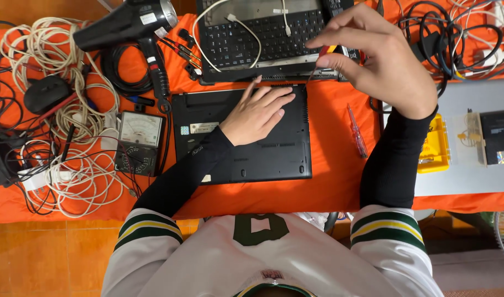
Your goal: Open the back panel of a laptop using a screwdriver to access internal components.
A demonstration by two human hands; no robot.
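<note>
A black laptop (pixel 263 157) lies upside down on the orange cloth (pixel 334 187). My left hand (pixel 257 113) rests flat on its underside near the far edge, fingers apart. My right hand (pixel 378 55) hovers above the far right corner and pinches a thin screwdriver (pixel 320 58) with a red and yellow handle; its tip points down at the laptop's far right corner. A second laptop keyboard (pixel 257 36) sits just beyond, with white cables across it.
A red-handled screwdriver (pixel 357 132) lies right of the laptop. A multimeter (pixel 139 142), black heat gun (pixel 133 27), mouse (pixel 45 92) and tangled white cables (pixel 70 165) fill the left. Black cables (pixel 450 33), a yellow case (pixel 434 148) and a grey panel (pixel 466 176) lie right.
</note>
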